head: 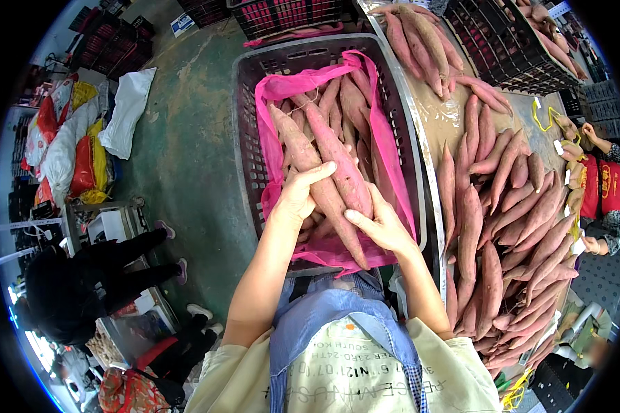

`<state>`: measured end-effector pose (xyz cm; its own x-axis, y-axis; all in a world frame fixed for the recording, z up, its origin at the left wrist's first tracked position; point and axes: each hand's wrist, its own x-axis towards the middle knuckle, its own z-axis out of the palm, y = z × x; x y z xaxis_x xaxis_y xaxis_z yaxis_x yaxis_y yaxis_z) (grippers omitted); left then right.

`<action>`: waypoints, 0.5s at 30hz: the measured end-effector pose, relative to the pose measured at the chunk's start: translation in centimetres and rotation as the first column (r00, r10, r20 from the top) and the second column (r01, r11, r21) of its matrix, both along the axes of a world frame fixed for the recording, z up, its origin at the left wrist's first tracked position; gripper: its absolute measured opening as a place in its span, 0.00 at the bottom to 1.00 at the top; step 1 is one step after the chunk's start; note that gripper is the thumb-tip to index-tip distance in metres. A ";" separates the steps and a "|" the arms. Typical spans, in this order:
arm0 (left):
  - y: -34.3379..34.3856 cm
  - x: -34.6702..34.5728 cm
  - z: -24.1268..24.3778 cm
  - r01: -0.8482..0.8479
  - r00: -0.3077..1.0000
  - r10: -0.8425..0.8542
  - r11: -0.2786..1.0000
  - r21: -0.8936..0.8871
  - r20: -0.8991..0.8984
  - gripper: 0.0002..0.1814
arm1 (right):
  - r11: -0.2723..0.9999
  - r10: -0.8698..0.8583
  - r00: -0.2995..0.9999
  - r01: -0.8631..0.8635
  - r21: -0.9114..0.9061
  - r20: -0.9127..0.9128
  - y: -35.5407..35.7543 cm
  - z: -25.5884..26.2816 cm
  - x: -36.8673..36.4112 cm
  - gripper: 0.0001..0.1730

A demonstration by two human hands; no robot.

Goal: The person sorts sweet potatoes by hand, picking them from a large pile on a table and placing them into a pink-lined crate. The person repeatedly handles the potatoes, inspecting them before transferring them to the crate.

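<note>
Two long sweet potatoes are held side by side over a black plastic crate (244,155) lined with a pink mesh bag (279,85). My left hand (299,193) grips the browner sweet potato (310,160), its thumb lying across the top. My right hand (385,222) is closed around the lower end of the pinker sweet potato (341,160), and its thumb reaches towards the other one. Beneath them, more sweet potatoes (354,103) fill the mesh bag. The undersides of both held ones and several of my fingertips are hidden.
On the right, a metal-edged table (429,111) bears a large heap of sweet potatoes (527,217) and another black crate (511,46). A person in a red apron (602,186) stands across it. Filled sacks (67,139) and people in dark clothes are at left; more crates stand ahead.
</note>
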<state>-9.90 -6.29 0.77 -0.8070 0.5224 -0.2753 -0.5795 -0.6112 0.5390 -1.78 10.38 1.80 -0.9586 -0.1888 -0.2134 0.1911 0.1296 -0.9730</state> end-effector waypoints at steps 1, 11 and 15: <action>-0.1 0.0 0.0 -0.005 1.000 0.005 0.998 -0.058 -0.002 0.37 | 1.000 -0.011 1.000 0.011 0.021 -0.006 -0.1 0.0 0.0 0.35; 0.3 0.2 0.6 -0.118 0.993 0.114 0.981 -0.152 -0.029 0.30 | 0.965 -0.216 0.975 0.204 0.163 0.055 -1.6 0.6 -2.3 0.31; 0.6 0.3 1.2 -0.162 0.986 0.152 0.967 -0.195 -0.068 0.28 | 0.955 -0.263 0.964 0.254 0.156 0.045 -2.0 0.8 -2.4 0.28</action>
